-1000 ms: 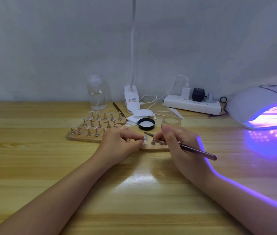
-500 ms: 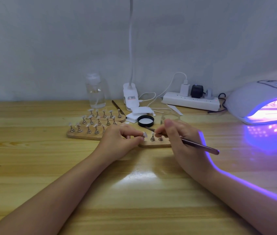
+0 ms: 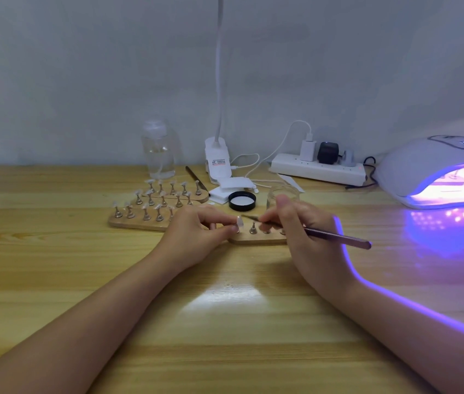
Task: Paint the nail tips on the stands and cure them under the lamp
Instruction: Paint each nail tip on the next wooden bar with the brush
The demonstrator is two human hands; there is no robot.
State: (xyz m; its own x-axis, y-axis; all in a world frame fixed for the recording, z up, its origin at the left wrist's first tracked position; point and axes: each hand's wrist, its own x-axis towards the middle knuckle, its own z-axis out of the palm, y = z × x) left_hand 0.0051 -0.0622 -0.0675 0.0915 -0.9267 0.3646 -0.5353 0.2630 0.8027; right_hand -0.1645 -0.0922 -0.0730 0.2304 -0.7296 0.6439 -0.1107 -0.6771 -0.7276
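Since a second ago the brush [image 3: 335, 237] tip has edged closer to the nail tip [image 3: 239, 221] pinched by the left hand [image 3: 196, 231] over the near stand [image 3: 256, 238]; the right hand [image 3: 304, 231] grips the brush. Behind the stand sit an open glass jar [image 3: 282, 194] and its black lid [image 3: 242, 201]. Right of it glows the lamp [image 3: 435, 172].

Glossy wooden table [image 3: 54, 280]; wooden stands [image 3: 139, 223]; clear glass jar [image 3: 282, 194].
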